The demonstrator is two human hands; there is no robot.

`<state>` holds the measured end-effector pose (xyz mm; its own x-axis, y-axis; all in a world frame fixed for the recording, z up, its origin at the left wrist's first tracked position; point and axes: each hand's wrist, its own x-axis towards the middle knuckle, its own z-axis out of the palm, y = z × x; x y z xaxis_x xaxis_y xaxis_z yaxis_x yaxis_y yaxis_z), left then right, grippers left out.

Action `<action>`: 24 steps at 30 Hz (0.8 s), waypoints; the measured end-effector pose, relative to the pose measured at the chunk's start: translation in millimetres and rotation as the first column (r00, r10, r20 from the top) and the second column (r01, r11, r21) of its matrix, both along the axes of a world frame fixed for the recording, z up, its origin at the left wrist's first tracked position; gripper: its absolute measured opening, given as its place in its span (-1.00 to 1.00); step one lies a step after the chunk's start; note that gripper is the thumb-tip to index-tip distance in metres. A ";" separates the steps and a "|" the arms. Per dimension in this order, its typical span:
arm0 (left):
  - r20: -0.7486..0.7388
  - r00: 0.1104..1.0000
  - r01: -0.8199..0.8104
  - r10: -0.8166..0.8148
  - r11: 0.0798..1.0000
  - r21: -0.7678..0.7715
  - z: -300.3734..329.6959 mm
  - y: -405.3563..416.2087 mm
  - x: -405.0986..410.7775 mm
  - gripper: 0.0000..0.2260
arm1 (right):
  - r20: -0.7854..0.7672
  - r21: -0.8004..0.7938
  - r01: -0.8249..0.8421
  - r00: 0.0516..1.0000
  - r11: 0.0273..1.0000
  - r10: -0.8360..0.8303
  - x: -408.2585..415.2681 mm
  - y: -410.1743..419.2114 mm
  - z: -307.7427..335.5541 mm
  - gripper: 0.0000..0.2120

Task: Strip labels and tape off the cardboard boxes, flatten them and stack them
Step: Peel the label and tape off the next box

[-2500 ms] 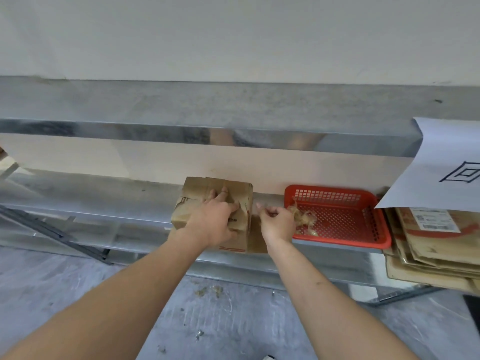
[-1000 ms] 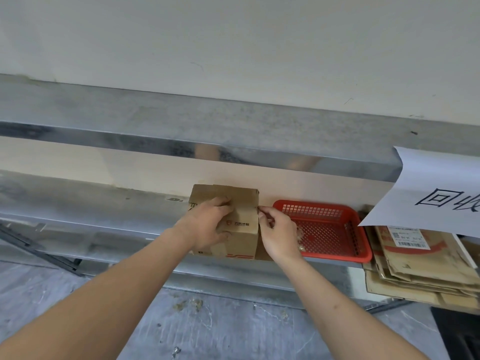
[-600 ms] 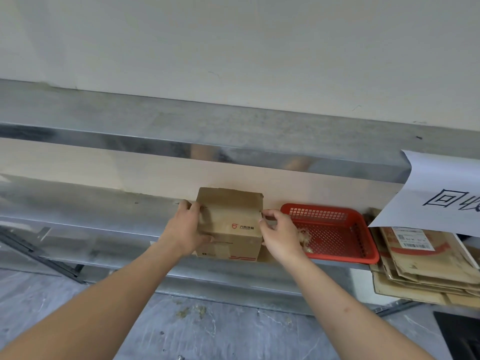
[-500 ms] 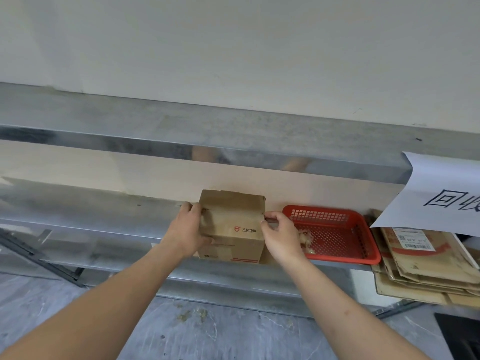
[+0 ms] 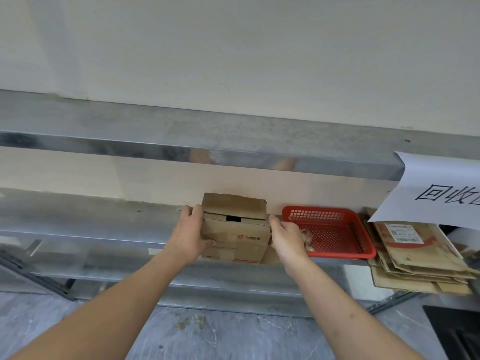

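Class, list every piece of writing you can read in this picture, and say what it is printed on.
"回收", then a third character cut off by the frame edge: white paper sign hanging from the upper shelf.
Red logo and characters: small brown cardboard box, too blurred to read.
Shipping label with barcode: stack of flattened cardboard, too small to read.

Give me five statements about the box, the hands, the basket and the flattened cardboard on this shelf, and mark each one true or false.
1. The left hand grips the left side of the box. True.
2. The right hand rests inside the basket. False: it is at the box's right edge, in front of the basket.
3. The basket is red and sits to the right of the box. True.
4. The box is already flattened. False: it still stands as a box, with a dark gap between its top flaps.
5. The flattened cardboard lies left of the box. False: it is stacked right of the basket, under a paper sign.
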<state>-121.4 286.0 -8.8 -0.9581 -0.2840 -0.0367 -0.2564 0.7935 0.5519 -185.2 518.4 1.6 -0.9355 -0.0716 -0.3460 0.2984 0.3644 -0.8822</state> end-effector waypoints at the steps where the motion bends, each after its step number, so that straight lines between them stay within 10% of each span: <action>1: 0.008 1.000 0.013 -0.013 1.000 -0.002 -0.7 -1.7 1.0 -0.45 | 0.010 0.043 -0.012 1.000 0.999 0.012 3.2 -0.1 6.0 -0.50; 7: -0.049 0.996 0.063 -0.068 0.994 -0.094 -0.6 -13.5 2.7 -0.64 | 0.096 0.153 -0.227 0.972 0.962 0.214 2.0 0.4 19.3 -0.68; 16: -0.065 0.970 0.223 -0.233 0.966 -0.131 1.5 -21.5 12.6 -0.83 | 0.081 0.278 -0.452 0.890 0.847 0.449 -6.3 -6.8 28.5 -0.30; 24: 0.190 0.916 0.375 -0.353 0.922 -0.099 21.3 -28.9 12.6 -0.72 | 0.085 0.434 -0.513 0.842 0.741 0.533 -7.5 -17.6 34.4 -0.19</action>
